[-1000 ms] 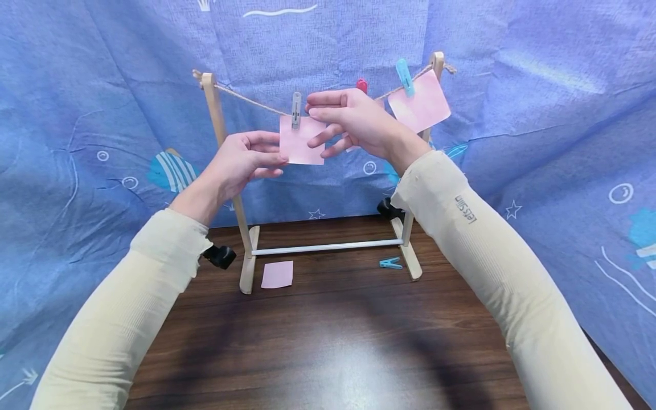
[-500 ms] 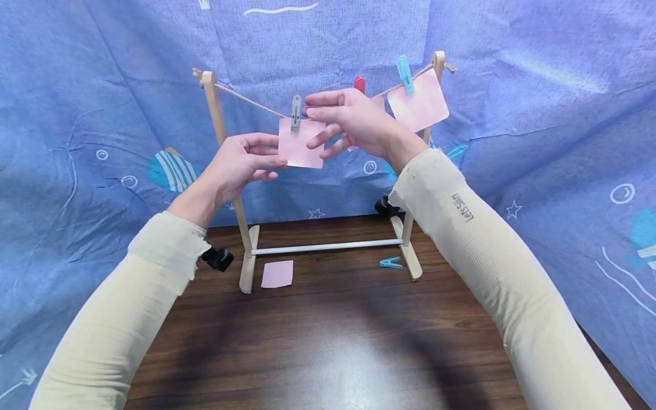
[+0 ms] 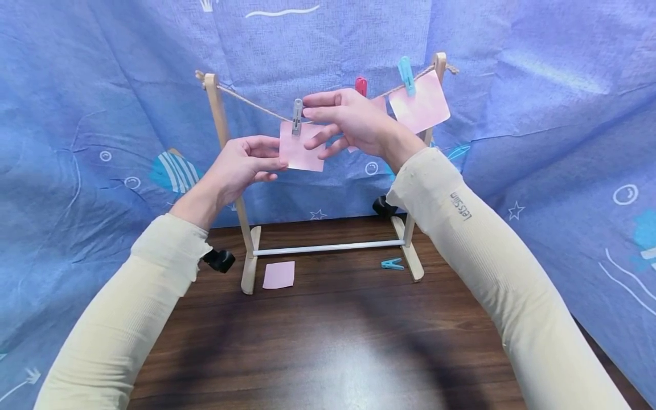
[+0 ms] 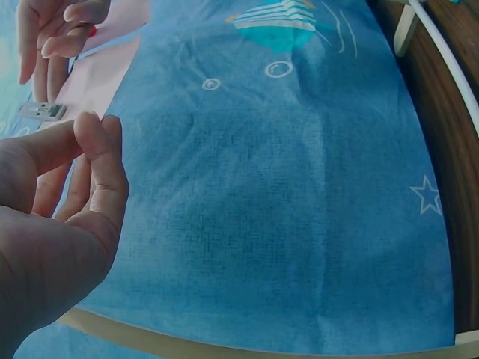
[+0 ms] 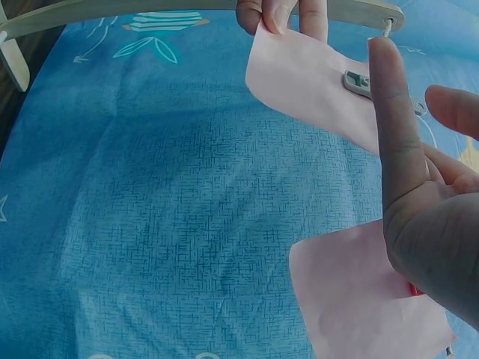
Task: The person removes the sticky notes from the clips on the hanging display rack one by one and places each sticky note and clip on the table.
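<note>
My left hand (image 3: 241,162) pinches the lower left edge of a square pink paper note (image 3: 299,154) between thumb and fingers. A grey clothespin (image 3: 297,117) clips that note's top edge to the rope (image 3: 251,105). My right hand (image 3: 353,122) is beside the clothespin at its right, fingers extended and spread, with nothing between them; its lower fingers overlap the note in the head view. Behind this hand, a second pink note (image 5: 359,292) hangs from a red clothespin (image 3: 361,85), partly hidden. Further right, a blue clothespin (image 3: 406,74) holds a third pink note (image 3: 421,105), tilted.
The rope is strung between two wooden posts (image 3: 217,111) joined low down by a white rod (image 3: 328,247). On the dark wooden table (image 3: 328,341) lie a pink note (image 3: 279,275) at left and a blue clothespin (image 3: 392,263) at right. A blue patterned cloth (image 3: 538,102) hangs behind.
The clipped note and grey clothespin have sunk slightly, and the left hand has moved a little down with them. The right hand has stayed nearly where it was, fingers still spread.
</note>
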`<state>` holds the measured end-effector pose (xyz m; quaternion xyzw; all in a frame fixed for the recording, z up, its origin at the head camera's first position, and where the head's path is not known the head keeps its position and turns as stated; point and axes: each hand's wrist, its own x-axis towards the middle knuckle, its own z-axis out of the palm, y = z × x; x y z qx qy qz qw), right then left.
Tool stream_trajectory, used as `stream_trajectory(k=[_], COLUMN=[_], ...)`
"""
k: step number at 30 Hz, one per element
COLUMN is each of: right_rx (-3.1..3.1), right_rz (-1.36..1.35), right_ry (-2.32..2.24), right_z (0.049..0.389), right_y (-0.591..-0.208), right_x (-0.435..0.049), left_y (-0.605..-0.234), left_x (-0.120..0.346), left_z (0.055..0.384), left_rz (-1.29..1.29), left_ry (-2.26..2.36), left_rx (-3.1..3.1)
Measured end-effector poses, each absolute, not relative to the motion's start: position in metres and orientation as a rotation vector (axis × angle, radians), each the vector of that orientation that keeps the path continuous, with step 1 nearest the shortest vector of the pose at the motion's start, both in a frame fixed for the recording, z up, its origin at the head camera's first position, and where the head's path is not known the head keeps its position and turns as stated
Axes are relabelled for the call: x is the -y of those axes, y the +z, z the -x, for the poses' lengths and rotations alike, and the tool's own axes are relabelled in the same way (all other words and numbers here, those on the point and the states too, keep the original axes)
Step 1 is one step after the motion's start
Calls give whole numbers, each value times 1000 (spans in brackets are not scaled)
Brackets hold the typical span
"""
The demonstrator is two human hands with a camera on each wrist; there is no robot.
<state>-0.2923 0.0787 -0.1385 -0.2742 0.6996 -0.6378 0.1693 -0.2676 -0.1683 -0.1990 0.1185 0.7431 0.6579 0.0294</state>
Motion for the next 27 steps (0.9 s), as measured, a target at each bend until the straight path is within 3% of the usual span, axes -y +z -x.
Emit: stream_trajectory(k=[27], right_rx=[-2091], right_rz=[735], right_ry=[-1845], right_z=[290], right_y=[-136], right_x=[-63], left_y=[-200], left_x=[164], left_z=[270], left_rz=[-380], left_ry=[2054], left_rx=[-2245])
